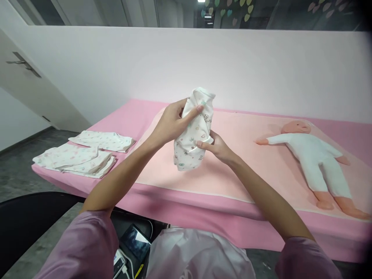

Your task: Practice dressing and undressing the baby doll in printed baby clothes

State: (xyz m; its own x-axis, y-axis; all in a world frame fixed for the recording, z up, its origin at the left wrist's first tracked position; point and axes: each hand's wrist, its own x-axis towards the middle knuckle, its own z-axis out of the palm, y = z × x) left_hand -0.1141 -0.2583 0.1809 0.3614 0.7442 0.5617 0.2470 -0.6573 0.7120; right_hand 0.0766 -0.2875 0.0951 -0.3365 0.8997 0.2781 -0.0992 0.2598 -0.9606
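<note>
A small white printed baby garment (193, 133), bunched or folded lengthwise, is held up above the bed between both hands. My left hand (178, 118) grips its upper left side, the thumb lying across the front. Lower down, my right hand (216, 147) pinches its right edge, with the thumb in front and the other fingers behind. The garment's lower end hangs free over the peach sheet (162, 166). Its exact cut cannot be made out in the folds.
Folded printed baby clothes (75, 161) lie at the bed's left end, with another folded pile (101, 140) behind. A baby doll (310, 155) in white lies on the right. Below the pink bed edge (203, 201), a phone (135, 242) and cables rest on a black surface.
</note>
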